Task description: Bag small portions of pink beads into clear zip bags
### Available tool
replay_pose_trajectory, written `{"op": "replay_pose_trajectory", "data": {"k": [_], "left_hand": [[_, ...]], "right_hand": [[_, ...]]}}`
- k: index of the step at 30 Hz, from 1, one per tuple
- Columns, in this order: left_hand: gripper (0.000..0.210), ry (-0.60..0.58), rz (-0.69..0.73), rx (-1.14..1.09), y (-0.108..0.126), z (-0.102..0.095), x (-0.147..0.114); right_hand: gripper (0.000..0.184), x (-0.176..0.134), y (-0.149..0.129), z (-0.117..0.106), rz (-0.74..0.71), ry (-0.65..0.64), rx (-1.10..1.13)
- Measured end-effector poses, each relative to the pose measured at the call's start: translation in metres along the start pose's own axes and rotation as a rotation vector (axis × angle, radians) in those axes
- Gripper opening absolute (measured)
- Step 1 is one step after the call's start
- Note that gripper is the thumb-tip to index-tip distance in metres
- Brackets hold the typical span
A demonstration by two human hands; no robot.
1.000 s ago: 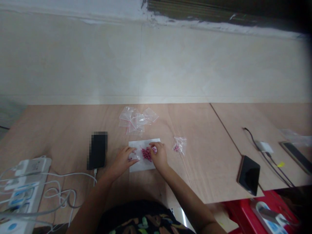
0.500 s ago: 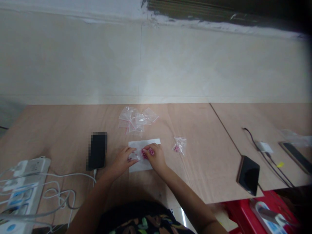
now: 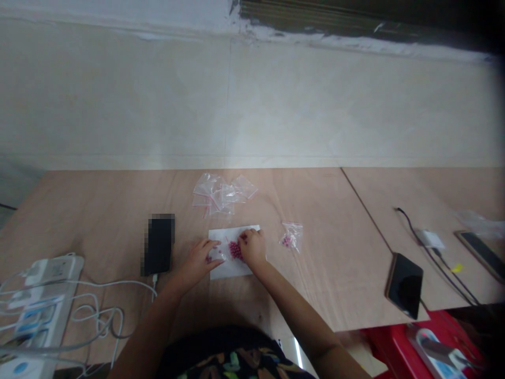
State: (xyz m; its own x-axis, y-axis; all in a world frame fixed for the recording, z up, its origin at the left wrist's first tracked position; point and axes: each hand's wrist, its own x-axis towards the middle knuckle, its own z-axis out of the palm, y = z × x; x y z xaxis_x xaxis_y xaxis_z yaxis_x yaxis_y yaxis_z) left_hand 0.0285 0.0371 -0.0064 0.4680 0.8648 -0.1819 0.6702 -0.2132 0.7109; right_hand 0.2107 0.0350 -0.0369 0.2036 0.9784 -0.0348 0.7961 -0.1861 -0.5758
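A white sheet of paper (image 3: pixel 228 272) lies on the table, bearing a heap of small pink beads (image 3: pixel 235 250). My left hand (image 3: pixel 200 259) rests at the paper's left side, thumb and forefinger curved around a small clear zip bag (image 3: pixel 216 253) with a few beads in it. My right hand (image 3: pixel 254 247) is at the upper right edge of the heap. Its fingertips are pinched together on beads there; how many is hidden. Right of the paper lies another clear zip bag (image 3: pixel 294 235) with several pink beads inside.
Several flat clear bags (image 3: pixel 221 195) lie behind the paper. A black phone (image 3: pixel 160 246) on a charging cable is at left, beside a power strip (image 3: pixel 51 300) with tangled white cables. Another phone (image 3: pixel 405 286) and a charger (image 3: pixel 431 239) are at right.
My right hand has shifted slightly up and to the right, uncovering more of the bead heap. My left hand stays by the bag.
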Motion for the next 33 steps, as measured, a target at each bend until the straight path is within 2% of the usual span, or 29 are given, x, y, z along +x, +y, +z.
{"op": "replay_pose_trajectory", "data": {"k": [3,7,11,13,16,18,21,25,27,30,33], "left_hand": [[0.037,0.015,-0.004,0.006,-0.001,0.001,0.001],[0.036,0.022,0.004,-0.005,-0.003,0.003,0.003],[0.037,0.021,0.008,-0.007,-0.003,0.002,0.003],[0.037,0.025,0.007,-0.006,-0.003,0.002,0.002],[0.035,0.057,0.004,-0.03,-0.001,0.002,0.002],[0.033,0.077,-0.001,-0.043,0.001,0.003,0.003],[0.034,0.09,-0.009,-0.04,0.003,0.006,0.004],[0.037,0.129,-0.032,-0.028,0.006,0.01,0.003],[0.041,0.112,-0.023,-0.052,0.008,0.008,-0.001],[0.047,0.052,0.03,-0.112,0.015,-0.001,-0.006],[0.045,0.094,0.069,-0.188,0.025,-0.017,-0.008]], "right_hand": [[0.009,-0.007,-0.011,-0.011,-0.041,0.01,0.116],[0.01,-0.017,-0.02,-0.023,-0.169,-0.071,0.257],[0.013,-0.015,-0.006,-0.027,-0.042,0.07,0.169],[0.013,-0.013,0.001,-0.027,0.01,0.095,0.14],[0.015,-0.016,0.0,-0.028,-0.05,-0.03,0.235],[0.018,-0.02,-0.006,-0.029,-0.08,-0.068,0.285],[0.018,-0.026,-0.016,-0.033,-0.05,-0.061,0.336],[0.009,-0.028,-0.023,-0.039,-0.027,-0.169,0.479],[0.006,-0.027,-0.026,-0.043,-0.011,-0.199,0.512],[0.011,-0.027,-0.03,-0.053,-0.051,-0.164,0.442],[0.014,-0.027,-0.036,-0.068,-0.209,-0.111,0.307]]}}
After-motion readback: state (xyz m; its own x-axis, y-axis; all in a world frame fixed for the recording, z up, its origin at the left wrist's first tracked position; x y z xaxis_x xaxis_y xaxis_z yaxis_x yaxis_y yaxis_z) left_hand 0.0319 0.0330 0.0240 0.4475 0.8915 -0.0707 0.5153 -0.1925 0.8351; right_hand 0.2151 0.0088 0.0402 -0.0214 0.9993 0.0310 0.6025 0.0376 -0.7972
